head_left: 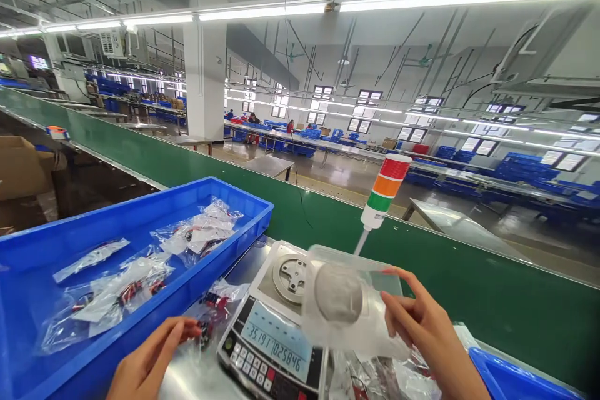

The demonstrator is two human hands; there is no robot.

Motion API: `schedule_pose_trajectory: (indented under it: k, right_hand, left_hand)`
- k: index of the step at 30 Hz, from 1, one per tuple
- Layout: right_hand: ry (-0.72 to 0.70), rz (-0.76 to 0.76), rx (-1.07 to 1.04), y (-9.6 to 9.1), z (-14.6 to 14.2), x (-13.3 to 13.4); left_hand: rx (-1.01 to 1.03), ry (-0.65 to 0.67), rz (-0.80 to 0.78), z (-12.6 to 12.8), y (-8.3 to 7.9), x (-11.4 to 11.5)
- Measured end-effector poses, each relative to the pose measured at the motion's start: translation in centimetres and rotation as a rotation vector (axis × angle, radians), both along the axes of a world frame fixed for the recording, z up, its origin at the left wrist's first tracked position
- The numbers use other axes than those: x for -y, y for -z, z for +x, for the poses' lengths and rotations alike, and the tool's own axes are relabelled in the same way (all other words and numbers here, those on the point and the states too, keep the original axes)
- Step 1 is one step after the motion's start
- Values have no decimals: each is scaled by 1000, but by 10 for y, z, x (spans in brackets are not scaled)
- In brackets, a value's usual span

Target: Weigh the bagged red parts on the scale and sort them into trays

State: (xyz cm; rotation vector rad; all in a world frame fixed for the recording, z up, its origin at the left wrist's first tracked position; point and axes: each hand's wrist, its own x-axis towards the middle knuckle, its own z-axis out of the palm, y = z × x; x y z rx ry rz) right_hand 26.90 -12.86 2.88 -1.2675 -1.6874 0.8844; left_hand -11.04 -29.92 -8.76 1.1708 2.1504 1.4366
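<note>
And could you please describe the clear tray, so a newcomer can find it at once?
Find the green belt, then the scale before it. The tray overlaps the scale's right side in view, held by the right hand; unlike the blue bin, it is translucent.

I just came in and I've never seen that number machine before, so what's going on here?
A person's right hand holds a cloudy plastic tray at the right side of a scale showing numbers. The left hand is by a small bag left of the scale; I can't tell if they touch. More bags lie in the big blue bin. A striped light stands behind the scale.
</note>
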Motion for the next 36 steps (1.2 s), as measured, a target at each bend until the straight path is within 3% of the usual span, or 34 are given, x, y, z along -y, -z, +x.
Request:
schedule_pose_trajectory:
  k: [2, 5, 9, 12, 16, 23, 36]
  right_hand:
    - [110, 18, 117, 4, 1, -6]
    - [243, 63, 124, 13, -6, -23]
    - [169, -5, -31, 29, -35, -54]
    - [72, -70, -56, 43, -61, -69]
    - [34, -92, -39, 58, -79, -76]
    - [-20, -162, -18, 73, -79, -83]
    - [-71, -252, 41, 77, -79, -82]
  left_hand:
    - [-110, -57, -16, -1, 11, -11]
    - [-342, -152, 70, -3, 46, -23]
    - [-471, -160, 188, -2, 92, -32]
    - [-534, -105, 232, 0, 109, -35]
    - [-602, -90, 247, 4, 112, -35]
    - [-654, -113, 228, 9, 103, -34]
    - [-552, -146, 213, 10, 104, -34]
